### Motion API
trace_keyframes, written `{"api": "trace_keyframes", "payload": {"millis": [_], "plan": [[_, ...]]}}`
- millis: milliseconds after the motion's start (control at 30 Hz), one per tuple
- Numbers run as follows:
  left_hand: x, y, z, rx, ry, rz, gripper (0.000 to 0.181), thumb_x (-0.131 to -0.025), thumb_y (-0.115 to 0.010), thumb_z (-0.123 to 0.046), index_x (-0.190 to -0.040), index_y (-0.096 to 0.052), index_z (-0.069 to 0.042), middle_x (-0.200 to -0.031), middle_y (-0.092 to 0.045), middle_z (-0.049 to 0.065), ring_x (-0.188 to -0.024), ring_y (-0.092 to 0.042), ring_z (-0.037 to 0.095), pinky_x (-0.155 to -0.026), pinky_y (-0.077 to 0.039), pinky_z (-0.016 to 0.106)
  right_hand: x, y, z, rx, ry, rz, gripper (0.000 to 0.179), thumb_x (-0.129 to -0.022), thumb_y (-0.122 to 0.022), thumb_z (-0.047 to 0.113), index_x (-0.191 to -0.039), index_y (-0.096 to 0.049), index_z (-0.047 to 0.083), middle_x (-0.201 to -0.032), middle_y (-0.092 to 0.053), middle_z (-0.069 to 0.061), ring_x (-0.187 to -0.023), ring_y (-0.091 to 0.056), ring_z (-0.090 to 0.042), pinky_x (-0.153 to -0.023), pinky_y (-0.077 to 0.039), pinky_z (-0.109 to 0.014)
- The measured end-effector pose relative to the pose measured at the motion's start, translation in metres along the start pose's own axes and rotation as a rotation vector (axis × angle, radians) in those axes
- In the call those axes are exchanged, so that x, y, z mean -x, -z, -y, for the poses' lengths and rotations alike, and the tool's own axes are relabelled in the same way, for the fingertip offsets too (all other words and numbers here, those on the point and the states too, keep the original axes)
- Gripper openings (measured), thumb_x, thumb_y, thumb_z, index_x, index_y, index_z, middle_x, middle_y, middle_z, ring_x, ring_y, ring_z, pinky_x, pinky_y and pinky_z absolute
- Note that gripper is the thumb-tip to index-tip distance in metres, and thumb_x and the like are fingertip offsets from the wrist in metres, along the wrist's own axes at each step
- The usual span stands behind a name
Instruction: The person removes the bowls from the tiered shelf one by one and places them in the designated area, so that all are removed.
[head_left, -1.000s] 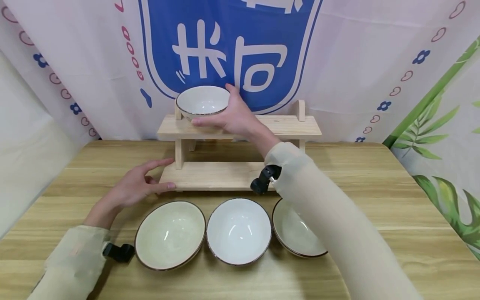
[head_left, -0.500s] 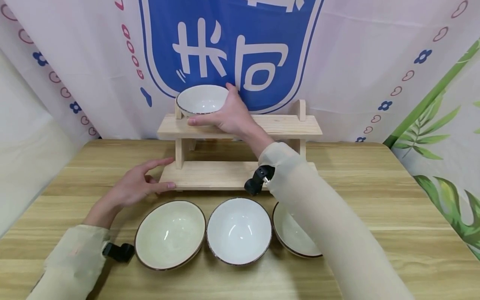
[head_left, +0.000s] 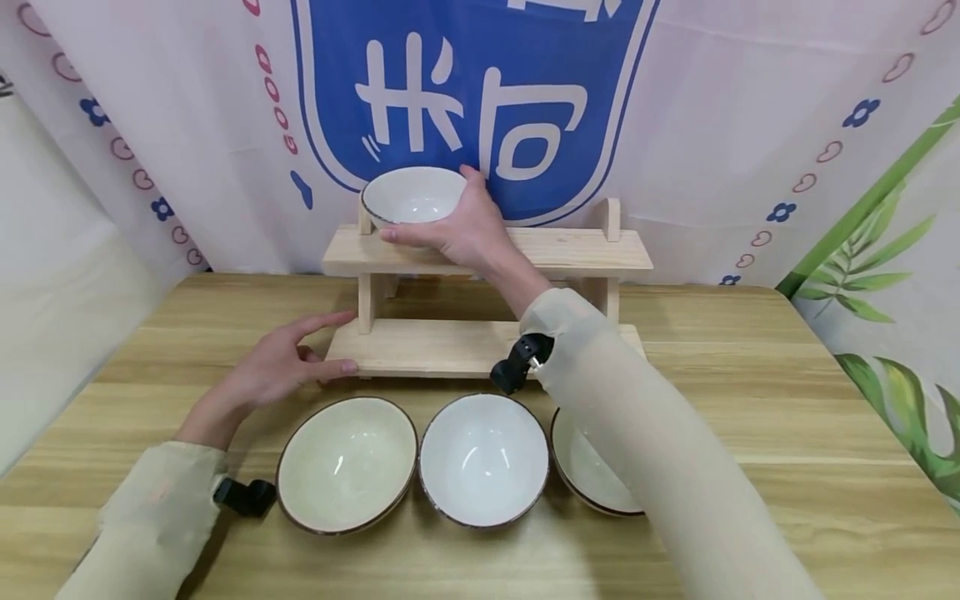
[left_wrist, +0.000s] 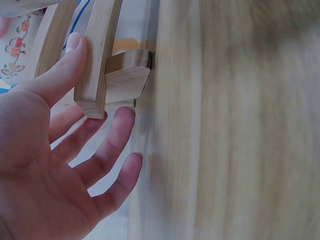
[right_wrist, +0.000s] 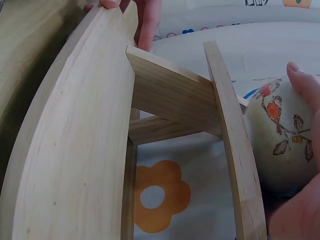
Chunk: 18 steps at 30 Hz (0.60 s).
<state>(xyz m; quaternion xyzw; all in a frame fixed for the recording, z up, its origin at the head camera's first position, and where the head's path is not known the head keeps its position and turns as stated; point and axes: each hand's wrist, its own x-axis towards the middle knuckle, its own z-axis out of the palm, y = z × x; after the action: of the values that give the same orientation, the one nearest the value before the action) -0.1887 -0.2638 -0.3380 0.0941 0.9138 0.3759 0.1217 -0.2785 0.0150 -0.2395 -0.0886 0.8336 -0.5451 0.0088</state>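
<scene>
My right hand (head_left: 472, 227) grips a white bowl (head_left: 412, 196) with a dark rim at the left end of the wooden rack's upper shelf (head_left: 570, 250). Its thumb lies along the near side, the fingers at the right side. Birds and twigs decorate the outer wall of this bowl (right_wrist: 280, 140) in the right wrist view. Low on the left, my left hand (head_left: 277, 362) holds the end of the lower shelf (head_left: 435, 346) between thumb and fingers. The left wrist view shows the thumb against the board (left_wrist: 95, 60), other fingers curved past its end.
In front of the rack stand a cream bowl (head_left: 347, 465), a white bowl (head_left: 484, 460) and another cream bowl (head_left: 592, 467), partly hidden by the right sleeve (head_left: 637, 417). A printed curtain (head_left: 697, 125) hangs right behind the rack. All stand on a wooden table (head_left: 750, 375).
The head view has shifted slightly, moving the scene right. My right forearm has drifted a little left relative to the rack; the bowl stays in hand at the upper shelf's left end.
</scene>
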Motion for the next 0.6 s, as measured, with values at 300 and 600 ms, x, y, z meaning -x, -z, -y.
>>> {"api": "trace_keyframes", "payload": {"millis": [300, 600], "plan": [[-0.0010, -0.0006, -0.0009, 0.008, 0.003, 0.001, 0.085, -0.097, -0.081, -0.044, -0.168, -0.038, -0.026, -0.155, -0.044, 0.021, -0.063, -0.052, 0.013, -0.056, -0.039, 0.028, 0.0032, 0.0017, -0.0006, -0.018, -0.003, -0.007, 0.137, -0.072, -0.101, 0.044, -0.171, -0.010, 0.021, -0.160, -0.041, -0.010, -0.139, -0.048, -0.025, -0.116, -0.048, -0.040], [-0.0001, -0.0001, -0.0005, 0.017, 0.004, -0.003, 0.085, -0.097, -0.081, -0.043, -0.168, -0.038, -0.026, -0.136, -0.052, 0.020, -0.062, -0.050, 0.011, -0.055, -0.039, 0.028, 0.0085, 0.0068, -0.0055, -0.018, 0.020, 0.019, 0.133, -0.074, -0.100, 0.043, -0.171, -0.011, 0.022, -0.163, -0.039, -0.008, -0.140, -0.048, -0.025, -0.115, -0.049, -0.041]]}}
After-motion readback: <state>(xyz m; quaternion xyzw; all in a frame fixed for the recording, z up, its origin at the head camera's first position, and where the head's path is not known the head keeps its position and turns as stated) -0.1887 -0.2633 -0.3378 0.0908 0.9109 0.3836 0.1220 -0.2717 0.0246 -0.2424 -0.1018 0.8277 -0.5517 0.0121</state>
